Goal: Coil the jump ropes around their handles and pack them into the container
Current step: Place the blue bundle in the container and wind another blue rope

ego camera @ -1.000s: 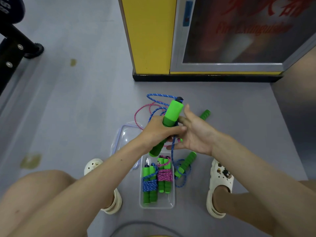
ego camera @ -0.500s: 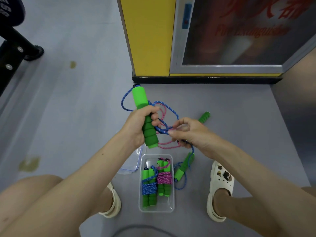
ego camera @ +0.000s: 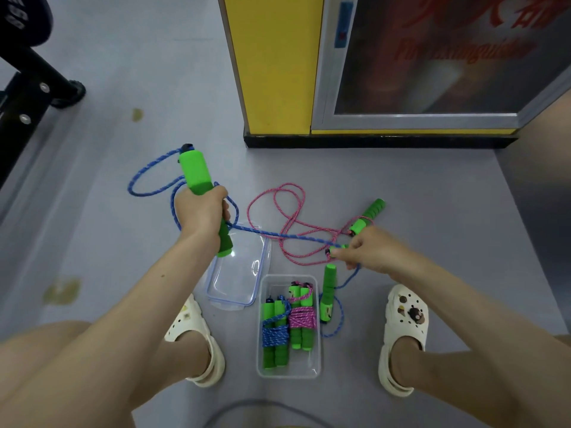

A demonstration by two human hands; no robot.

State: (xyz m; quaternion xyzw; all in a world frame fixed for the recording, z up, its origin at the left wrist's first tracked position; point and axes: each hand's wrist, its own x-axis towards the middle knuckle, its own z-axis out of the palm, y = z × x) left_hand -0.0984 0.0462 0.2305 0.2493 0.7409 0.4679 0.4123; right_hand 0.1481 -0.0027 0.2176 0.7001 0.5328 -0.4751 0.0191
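Note:
My left hand (ego camera: 202, 211) grips a green foam handle (ego camera: 197, 173) of the blue jump rope (ego camera: 148, 171), held upright above the floor. The blue rope runs taut from it to my right hand (ego camera: 369, 251), which pinches the rope. The rope's other green handle (ego camera: 328, 291) lies on the floor beside the clear container (ego camera: 289, 370). Inside the container lie two coiled ropes: a blue one (ego camera: 273, 333) and a pink one (ego camera: 302, 316). A loose pink rope (ego camera: 278, 211) sprawls on the floor with one green handle (ego camera: 367, 216) showing.
The container's clear lid (ego camera: 238, 273) lies on the floor under my left wrist. My feet in white clogs (ego camera: 403, 322) flank the container. A yellow cabinet (ego camera: 275, 63) with a black base stands ahead. Black equipment legs (ego camera: 37, 75) stand far left.
My hands have moved apart: the left one carried its handle further left, the right one slid right along the blue rope, which is now stretched taut. The pink rope now lies exposed on the floor.

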